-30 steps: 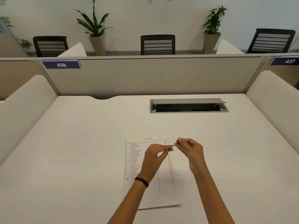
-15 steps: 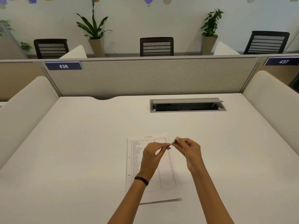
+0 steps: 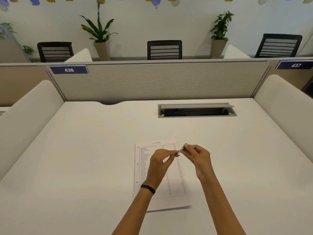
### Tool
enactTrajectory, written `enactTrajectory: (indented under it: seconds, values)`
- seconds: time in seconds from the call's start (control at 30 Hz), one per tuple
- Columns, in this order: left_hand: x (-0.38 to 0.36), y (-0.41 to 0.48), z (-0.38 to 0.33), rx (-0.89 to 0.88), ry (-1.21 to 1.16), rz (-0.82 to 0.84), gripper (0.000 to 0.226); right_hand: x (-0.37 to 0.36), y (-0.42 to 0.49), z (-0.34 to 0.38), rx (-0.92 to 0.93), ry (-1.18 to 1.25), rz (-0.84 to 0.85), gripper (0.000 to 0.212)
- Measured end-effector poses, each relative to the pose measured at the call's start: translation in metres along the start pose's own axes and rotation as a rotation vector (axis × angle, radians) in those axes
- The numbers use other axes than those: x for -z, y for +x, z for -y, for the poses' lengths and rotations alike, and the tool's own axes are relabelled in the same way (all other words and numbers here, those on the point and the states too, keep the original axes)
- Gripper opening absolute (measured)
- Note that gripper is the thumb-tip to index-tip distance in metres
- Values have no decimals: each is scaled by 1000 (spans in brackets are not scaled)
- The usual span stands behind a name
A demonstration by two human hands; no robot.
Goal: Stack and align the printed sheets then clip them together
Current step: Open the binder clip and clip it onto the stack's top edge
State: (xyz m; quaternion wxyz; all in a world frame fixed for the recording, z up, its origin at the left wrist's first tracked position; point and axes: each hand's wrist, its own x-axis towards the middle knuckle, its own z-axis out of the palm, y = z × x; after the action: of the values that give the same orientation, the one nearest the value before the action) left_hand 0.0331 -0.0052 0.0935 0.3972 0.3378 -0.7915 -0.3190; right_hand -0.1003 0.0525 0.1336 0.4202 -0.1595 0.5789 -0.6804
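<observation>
Across the white desk [image 3: 84,158], bounded by a grey partition [image 3: 160,82], an open cable tray [image 3: 196,110] sits far behind the printed sheets [image 3: 149,167] lying flat near the front edge. Above their top right corner, the left hand [image 3: 160,164] and right hand [image 3: 197,157] both pinch a small binder clip [image 3: 181,150], partly hiding the print.

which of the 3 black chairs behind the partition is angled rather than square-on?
The rightmost chair, nearest the 437 sign. Its backrest is skewed; the left chair and middle chair face the camera squarely.
</observation>
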Motion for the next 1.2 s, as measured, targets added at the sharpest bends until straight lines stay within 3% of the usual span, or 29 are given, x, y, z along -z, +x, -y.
enactTrajectory:
  seconds: [0.13,0.23,0.37,0.5,0.57,0.87,1.0,1.2]
  values:
    - [1,-2,-5,28,-13,-73,19,-4,-3,-1,0,11,1,14]
    - [0,-2,-10,126,-87,-168,9,-10,-7,-4,-14,11,14,14]
    - [0,-2,-19,227,-193,-325,25,-22,-13,-8,-11,59,11,17]
    - [-2,-2,-22,233,-253,-445,16,-32,-16,-11,2,135,-31,13]
    - [-2,-2,-22,214,-271,-425,13,-36,-17,-11,7,179,-50,10]
    - [2,2,-18,136,-303,-177,40,-37,-14,-11,-57,212,-13,11]
    - [1,7,-11,107,-274,0,48,-40,-15,-15,-115,172,54,11]
    - [-1,6,-4,142,-281,72,44,-38,-11,-16,-204,170,124,11]
